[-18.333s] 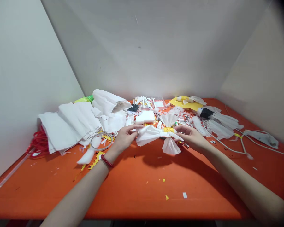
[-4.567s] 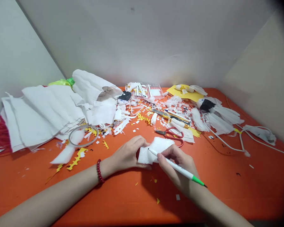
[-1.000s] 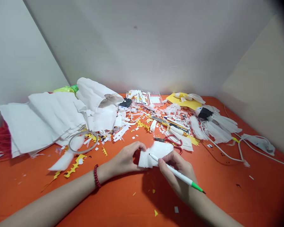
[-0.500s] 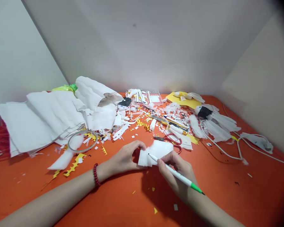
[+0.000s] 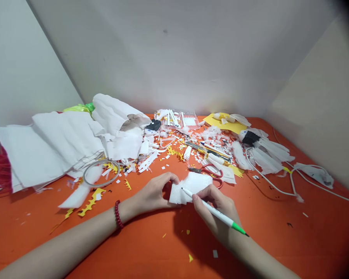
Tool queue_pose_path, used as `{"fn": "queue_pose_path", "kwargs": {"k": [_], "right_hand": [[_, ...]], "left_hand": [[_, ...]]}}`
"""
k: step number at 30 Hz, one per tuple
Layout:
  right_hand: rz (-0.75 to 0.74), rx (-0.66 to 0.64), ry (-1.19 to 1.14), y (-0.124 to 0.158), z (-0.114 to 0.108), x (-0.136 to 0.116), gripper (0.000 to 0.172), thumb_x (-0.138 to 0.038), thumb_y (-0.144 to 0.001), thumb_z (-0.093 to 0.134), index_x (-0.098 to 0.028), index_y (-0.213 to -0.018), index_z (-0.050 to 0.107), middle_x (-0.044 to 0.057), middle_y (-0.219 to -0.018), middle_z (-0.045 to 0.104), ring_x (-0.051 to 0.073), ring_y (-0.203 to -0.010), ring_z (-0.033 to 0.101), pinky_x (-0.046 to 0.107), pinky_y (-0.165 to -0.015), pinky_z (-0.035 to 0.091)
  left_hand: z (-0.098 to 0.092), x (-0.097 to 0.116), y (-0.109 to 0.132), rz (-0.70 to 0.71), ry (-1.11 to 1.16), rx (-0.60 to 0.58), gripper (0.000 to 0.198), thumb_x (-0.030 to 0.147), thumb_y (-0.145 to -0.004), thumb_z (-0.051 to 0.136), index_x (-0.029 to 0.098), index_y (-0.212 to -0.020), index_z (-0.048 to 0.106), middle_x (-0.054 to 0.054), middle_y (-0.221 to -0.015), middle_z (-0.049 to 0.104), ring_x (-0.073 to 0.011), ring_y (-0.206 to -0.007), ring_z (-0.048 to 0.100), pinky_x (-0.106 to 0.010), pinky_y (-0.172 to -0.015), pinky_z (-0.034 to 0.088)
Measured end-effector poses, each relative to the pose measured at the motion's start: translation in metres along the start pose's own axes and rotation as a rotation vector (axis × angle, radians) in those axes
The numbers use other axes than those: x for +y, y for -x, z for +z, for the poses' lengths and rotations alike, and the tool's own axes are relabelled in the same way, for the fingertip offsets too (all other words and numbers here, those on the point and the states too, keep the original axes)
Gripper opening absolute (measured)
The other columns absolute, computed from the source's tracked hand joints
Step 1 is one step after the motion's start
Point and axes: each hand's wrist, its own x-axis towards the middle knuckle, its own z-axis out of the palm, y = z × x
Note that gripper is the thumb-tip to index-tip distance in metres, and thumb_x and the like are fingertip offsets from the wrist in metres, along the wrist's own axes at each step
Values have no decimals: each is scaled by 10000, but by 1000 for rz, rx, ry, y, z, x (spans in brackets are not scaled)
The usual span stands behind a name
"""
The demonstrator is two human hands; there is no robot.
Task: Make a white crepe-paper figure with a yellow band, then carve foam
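Observation:
A small white sheet [image 5: 197, 183], padded like foam or cotton, is tilted up above the table between my hands. My left hand [image 5: 155, 192], with a red bead bracelet at the wrist, grips its left edge between thumb and fingers. In my right hand [image 5: 216, 205] is a white marker pen [image 5: 216, 212] with a green band near its rear end. Its dark tip is at the sheet's surface, left of the middle; I cannot tell whether it touches. Just behind the sheet lie scissors [image 5: 211, 171] with red handles.
White paper sheets [image 5: 55, 147] are piled at the left, beside a grey ring [image 5: 101, 173]. A box cutter [image 5: 208, 151] lies among paper scraps. Markers in a clear case [image 5: 189, 120] stand at the back. A tissue figure [image 5: 264, 151] and a white cable [image 5: 270, 186] lie at the right.
The marker and my right hand have shifted very slightly to the left. Both hands keep the same hold, and the rest looks unchanged.

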Motion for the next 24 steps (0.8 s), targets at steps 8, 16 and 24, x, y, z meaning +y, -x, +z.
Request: {"fn": "queue_pose_path", "kwargs": {"k": [8,16,24], "right_hand": [[-7,-5,9,0,-1,-1,267,-397,-827,527,-160,-706,525,-29,-533,510,48,-425,386,161,-415,303],[-7,-16,31,-1,-2,-1,278,-403,-828,521,-160,-691,523,-29,-526,508,46,-416,379,158,-407,304],[34,-2,28,-2,-1,3,287,-421,-828,518,-159,-711,519,-37,-507,470,47,-417,351,160,-405,278]], "left_hand": [[0,0,0,4,-4,14,360,388,-699,690,190,-942,513,-30,-935,594,-170,-811,560,-279,-729,460],[1,0,0,7,-13,19,370,379,-691,700,189,-947,513,-22,-919,589,-165,-796,556,-278,-722,455],[1,-1,0,-7,2,-3,368,362,-686,707,184,-944,513,-19,-903,588,-160,-778,555,-272,-703,456]]}}
